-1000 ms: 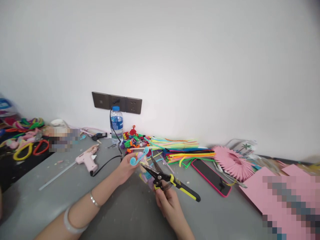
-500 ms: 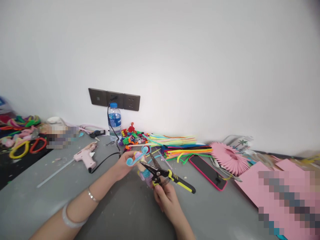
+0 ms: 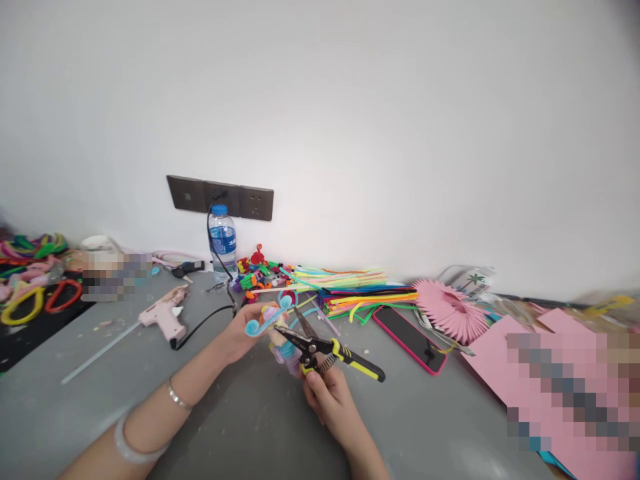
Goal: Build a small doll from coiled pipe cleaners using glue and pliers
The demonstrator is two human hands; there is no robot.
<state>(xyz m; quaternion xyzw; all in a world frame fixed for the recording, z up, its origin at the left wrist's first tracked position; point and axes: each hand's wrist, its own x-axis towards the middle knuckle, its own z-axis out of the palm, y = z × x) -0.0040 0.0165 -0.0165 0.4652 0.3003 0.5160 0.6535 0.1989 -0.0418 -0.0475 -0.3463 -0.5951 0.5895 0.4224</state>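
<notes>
My left hand point(image 3: 245, 333) is closed on a small pastel pipe-cleaner figure point(image 3: 286, 350), near a light blue strip with curled ends point(image 3: 267, 320) at its top. In my right hand point(image 3: 325, 393) are black and yellow pliers point(image 3: 320, 350). Their jaws are spread and point up and left, right in front of the figure. Whether the jaws touch the strip I cannot tell. The right hand's fingers wrap round the lower handle, beside the figure's lower end.
Left are a pink glue gun point(image 3: 163, 317) with a long glue stick and a water bottle point(image 3: 223, 243). Behind my hands lie coloured pipe cleaners point(image 3: 367, 297). To the right are a phone point(image 3: 410, 339), a pink pleated ring point(image 3: 450, 310) and pink sheets point(image 3: 500, 360).
The whole view has shifted slightly, so the items sit a little further left. Both hands keep nearly the same hold on the figure and the pliers.
</notes>
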